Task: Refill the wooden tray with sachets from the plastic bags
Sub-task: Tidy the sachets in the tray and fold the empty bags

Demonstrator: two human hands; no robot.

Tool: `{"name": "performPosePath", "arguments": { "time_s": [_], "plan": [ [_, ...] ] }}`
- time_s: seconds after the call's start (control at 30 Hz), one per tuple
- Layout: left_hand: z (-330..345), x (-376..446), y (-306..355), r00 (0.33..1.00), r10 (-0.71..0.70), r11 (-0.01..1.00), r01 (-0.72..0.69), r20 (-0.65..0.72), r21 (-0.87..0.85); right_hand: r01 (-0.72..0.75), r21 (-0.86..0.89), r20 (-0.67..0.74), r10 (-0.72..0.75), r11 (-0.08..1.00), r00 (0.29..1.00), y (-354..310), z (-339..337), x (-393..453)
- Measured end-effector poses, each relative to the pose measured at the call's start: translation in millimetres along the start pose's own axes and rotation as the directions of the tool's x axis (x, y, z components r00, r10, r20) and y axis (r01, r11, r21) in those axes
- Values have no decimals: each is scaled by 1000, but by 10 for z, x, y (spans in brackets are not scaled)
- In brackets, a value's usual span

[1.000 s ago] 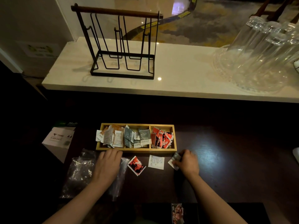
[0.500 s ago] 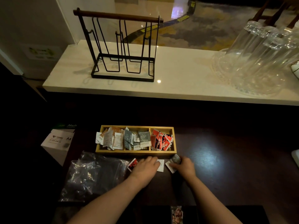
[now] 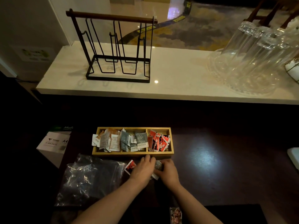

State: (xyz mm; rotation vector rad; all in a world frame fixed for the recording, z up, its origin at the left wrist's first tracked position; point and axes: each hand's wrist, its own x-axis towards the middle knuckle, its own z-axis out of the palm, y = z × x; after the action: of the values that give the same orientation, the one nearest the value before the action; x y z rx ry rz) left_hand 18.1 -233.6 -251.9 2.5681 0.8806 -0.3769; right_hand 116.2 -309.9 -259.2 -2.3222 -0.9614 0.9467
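- Lying far left beside the dark table, a white paper box sits well apart from the hands.
- Clear plastic bags rest crumpled on the table, left of both hands, untouched.
- The wooden tray stands just beyond the hands; white-orange sachets fill its left part, grey ones the middle, red ones the right compartment.
- A red sachet lies loose just left of the left hand.
- The left hand lies palm down, fingers spread over the table; whether it grips anything, I cannot tell.
- The right hand pinches a grey sachet between thumb and fingers, touching the left hand.
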Motion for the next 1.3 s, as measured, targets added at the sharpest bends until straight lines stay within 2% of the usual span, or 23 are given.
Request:
{"name": "performPosePath", "arguments": {
  "time_s": [0.13, 0.27, 0.33, 0.43, 0.57, 0.63, 0.73, 0.8, 0.87, 1.0, 1.07, 1.13, 1.27, 1.3],
  "plan": [
    [-31, 1, -65, 999, -22, 973, 33, 49, -230, -45, -161, -35, 40, 986, 999, -65, 98, 6],
    [-71, -66, -119, 999, 3, 949, 11, 42, -316, -89, -246, -59, 77, 965, 995, -153, 132, 2],
    [-90, -117, -176, 1000, -13, 969, 9, -13, -247, -70, -253, -62, 56, 965, 997, -159, 152, -16],
    [-128, -234, -304, 997, -13, 1000, 13, -72, 3, -52, -219, -24, 48, 974, 999, -140, 133, -35],
    [-125, -349, -451, 998, 52, 986, -57, 38, 158, -10, -208, 85, 28, 978, 996, -190, 16, 39],
    [-75, -348, -512, 996, 66, 978, -76, 58, 193, -32, -133, 127, 49, 991, 991, -240, -87, 90],
    [-80, -320, -543, 993, 111, 965, -114, 27, 237, -107, 95, 244, 81, 990, 966, -392, -288, 135],
    [-112, -287, -538, 991, 132, 960, -118, -38, 255, -81, 173, 242, 38, 982, 970, -538, -390, 194],
    [-161, -269, -494, 993, 110, 969, -96, -49, 227, 23, 150, 156, -46, 988, 987, -713, -443, 283],
    [-199, -219, -448, 991, 112, 945, -130, 76, 299, 202, 24, 18, -202, 979, 979, -1028, -403, 504],
    [-224, -217, -449, 985, 123, 932, -155, 118, 328, 230, 10, 8, -230, 973, 973, -1125, -358, 583],
    [-237, -262, -449, 977, 197, 920, -211, 75, 329, 229, 16, 16, -229, 973, 973, -1161, -292, 669],
    [-251, -322, -479, 982, 189, 958, -184, -3, 219, 195, -13, 22, -195, 981, 981, -1162, -179, 799],
    [-245, -322, -486, 986, 166, 977, -162, -16, 139, 194, -10, 23, -193, 981, 981, -1159, -168, 813]
  ]
}}
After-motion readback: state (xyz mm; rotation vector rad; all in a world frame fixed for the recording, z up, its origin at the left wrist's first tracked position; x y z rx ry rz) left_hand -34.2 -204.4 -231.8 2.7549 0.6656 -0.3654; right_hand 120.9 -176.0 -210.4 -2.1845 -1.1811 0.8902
